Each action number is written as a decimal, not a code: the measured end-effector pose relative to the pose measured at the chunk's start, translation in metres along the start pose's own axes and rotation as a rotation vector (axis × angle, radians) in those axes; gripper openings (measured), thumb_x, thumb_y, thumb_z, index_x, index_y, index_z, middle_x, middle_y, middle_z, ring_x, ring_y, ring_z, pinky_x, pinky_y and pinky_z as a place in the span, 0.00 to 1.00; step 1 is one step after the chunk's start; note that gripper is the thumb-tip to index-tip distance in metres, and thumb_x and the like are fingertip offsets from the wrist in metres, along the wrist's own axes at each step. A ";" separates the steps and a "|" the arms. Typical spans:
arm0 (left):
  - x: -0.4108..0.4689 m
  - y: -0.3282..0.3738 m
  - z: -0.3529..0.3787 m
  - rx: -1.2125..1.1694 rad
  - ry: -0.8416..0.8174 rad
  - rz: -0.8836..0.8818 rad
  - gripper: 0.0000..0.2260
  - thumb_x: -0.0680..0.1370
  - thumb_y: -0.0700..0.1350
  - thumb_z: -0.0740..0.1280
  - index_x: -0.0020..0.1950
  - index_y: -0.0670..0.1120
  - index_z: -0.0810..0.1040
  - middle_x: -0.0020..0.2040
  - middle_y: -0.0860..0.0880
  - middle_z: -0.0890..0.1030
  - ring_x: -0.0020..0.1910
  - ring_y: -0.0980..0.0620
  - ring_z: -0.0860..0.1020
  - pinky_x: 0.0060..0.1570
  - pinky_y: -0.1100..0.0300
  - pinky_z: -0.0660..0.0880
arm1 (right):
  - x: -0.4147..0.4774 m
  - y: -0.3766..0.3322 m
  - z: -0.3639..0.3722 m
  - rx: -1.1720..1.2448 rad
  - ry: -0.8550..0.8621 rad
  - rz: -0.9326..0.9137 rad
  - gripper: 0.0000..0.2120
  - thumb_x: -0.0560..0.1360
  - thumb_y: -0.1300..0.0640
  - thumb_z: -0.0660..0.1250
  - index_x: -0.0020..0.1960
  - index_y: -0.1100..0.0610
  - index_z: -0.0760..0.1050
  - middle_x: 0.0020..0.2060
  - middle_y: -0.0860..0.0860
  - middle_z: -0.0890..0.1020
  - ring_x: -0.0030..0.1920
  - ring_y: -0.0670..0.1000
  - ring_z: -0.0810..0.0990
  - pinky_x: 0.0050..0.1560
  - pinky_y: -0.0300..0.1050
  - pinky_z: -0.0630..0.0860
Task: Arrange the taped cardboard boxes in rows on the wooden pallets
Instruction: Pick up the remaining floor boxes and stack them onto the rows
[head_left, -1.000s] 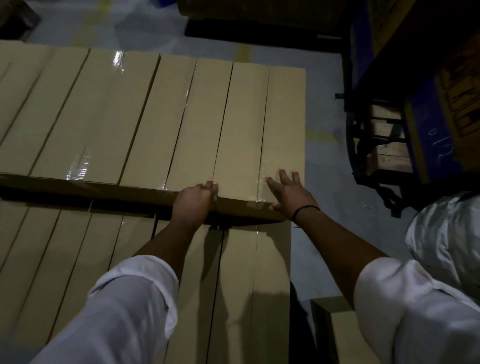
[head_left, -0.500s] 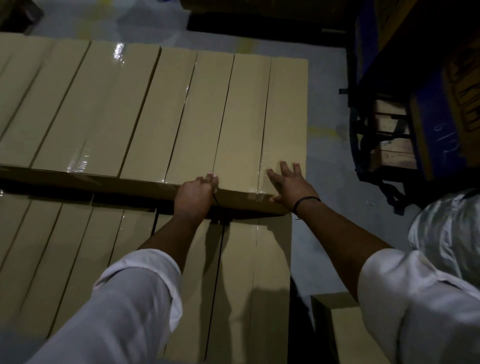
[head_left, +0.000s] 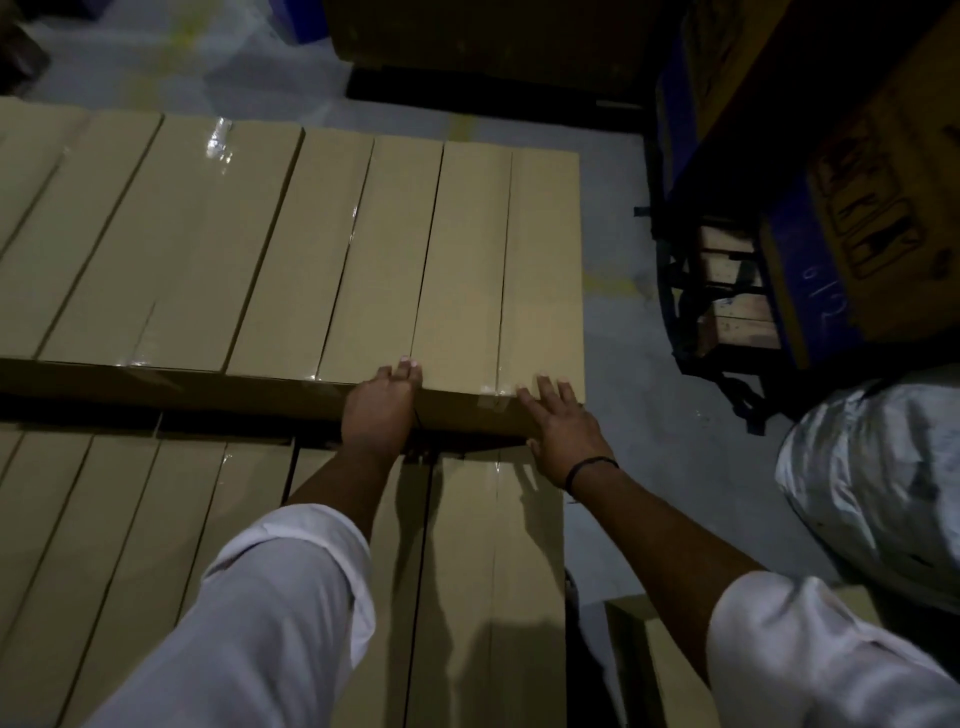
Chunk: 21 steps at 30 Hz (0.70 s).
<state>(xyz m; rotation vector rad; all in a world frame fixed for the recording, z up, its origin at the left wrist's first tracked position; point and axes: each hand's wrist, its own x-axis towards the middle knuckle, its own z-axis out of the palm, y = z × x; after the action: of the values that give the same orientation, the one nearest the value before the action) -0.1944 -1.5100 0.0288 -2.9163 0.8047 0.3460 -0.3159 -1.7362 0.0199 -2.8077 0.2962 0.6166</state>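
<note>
Two taped cardboard boxes (head_left: 467, 249) at the right edge of the upper layer, atop a lower layer (head_left: 130, 545), run lengthwise away from the left hand (head_left: 382, 410), fingers together, and the right hand (head_left: 558, 431), fingers spread flat, both pressing the near ends, neither gripping.

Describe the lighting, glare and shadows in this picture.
Head view: dim throughout, the upper right nearly black; glare glints off tape on the far boxes; the left hand and right hand throw shadows on the near boxes; edges look slightly soft.
</note>
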 end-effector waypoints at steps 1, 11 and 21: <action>0.000 0.000 -0.002 0.017 0.001 0.012 0.31 0.80 0.40 0.68 0.81 0.45 0.60 0.79 0.44 0.66 0.70 0.44 0.74 0.63 0.49 0.77 | -0.008 -0.003 -0.002 -0.001 -0.004 0.004 0.35 0.82 0.55 0.64 0.83 0.47 0.49 0.83 0.52 0.46 0.82 0.58 0.46 0.77 0.63 0.59; -0.119 0.035 -0.023 -0.065 -0.001 0.100 0.27 0.84 0.57 0.60 0.81 0.51 0.63 0.83 0.47 0.59 0.82 0.38 0.48 0.79 0.39 0.43 | -0.138 -0.040 -0.005 0.229 0.080 0.105 0.32 0.82 0.45 0.63 0.82 0.50 0.56 0.82 0.52 0.53 0.81 0.56 0.53 0.78 0.56 0.58; -0.238 0.083 -0.066 -0.241 -0.005 0.267 0.21 0.83 0.60 0.60 0.73 0.55 0.75 0.78 0.50 0.70 0.82 0.40 0.55 0.79 0.42 0.43 | -0.281 -0.070 0.003 0.328 0.213 0.254 0.31 0.83 0.44 0.61 0.82 0.49 0.55 0.83 0.51 0.51 0.81 0.56 0.50 0.77 0.57 0.55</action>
<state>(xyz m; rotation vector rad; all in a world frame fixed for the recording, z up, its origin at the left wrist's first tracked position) -0.4236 -1.4730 0.1480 -3.0228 1.2370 0.5033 -0.5495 -1.6292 0.1527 -2.5352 0.7321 0.2832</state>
